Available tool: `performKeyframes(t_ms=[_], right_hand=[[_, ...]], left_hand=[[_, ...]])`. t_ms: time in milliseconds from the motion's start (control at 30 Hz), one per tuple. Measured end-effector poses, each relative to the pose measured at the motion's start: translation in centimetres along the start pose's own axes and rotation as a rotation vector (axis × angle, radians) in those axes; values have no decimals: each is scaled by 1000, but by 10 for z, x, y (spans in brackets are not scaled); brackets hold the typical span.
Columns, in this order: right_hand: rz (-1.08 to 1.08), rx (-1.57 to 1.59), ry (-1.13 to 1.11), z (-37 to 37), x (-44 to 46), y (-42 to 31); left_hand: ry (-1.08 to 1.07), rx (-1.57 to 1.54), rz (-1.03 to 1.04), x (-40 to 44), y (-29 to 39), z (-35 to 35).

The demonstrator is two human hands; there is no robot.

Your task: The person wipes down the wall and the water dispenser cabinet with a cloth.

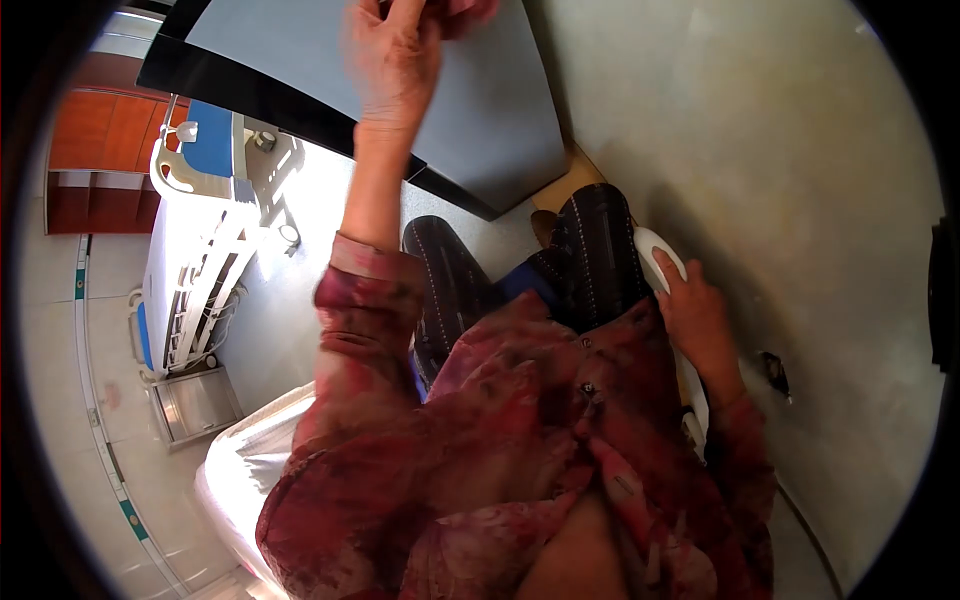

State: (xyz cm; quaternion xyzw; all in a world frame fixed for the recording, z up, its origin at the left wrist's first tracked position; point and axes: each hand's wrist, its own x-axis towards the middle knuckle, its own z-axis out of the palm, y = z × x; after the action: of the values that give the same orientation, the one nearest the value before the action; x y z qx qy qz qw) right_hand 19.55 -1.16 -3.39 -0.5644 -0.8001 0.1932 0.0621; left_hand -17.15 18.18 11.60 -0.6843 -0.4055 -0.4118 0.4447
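My left hand (pixel 395 65) reaches up over a grey cabinet (pixel 470 110) with black edges. Its fingers are closed and partly cut off by the top of the view; a crumpled dark red cloth (pixel 465 15) shows at them. The hand is slightly blurred. On the other side, my right hand (pixel 692 305) grips a white rounded rail (pixel 655 245) beside my leg, fingers over its edge. Much of that rail is hidden behind my hand and sleeve.
A white-framed bed (pixel 185 280) on castors stands to the left, near red-brown shelving (pixel 105 130). White bedding (pixel 255 450) lies close by my left side. A plain wall (pixel 800 180) with a dark socket or plug (pixel 773 370) runs along my right.
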Motion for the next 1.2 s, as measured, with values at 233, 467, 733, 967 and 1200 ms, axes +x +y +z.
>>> performKeyframes(t_ms=[233,467,733,967,1200], right_hand=[[-4,-50,-15,-8,3,-8],[49,-14,-61,-12,10,-12],[19,-32,-32,-7,9,-7],[31,-84,-34,-6,8,-9],[35,-85,-59,-11,15,-11]], left_hand=[[-525,25,88,-105,-36,-23],[-851,-9,119,-256,-11,-10],[-845,-18,-27,-280,-14,-29],[-818,156,-97,-262,-26,-51],[-1129,174,-190,-334,0,-18]])
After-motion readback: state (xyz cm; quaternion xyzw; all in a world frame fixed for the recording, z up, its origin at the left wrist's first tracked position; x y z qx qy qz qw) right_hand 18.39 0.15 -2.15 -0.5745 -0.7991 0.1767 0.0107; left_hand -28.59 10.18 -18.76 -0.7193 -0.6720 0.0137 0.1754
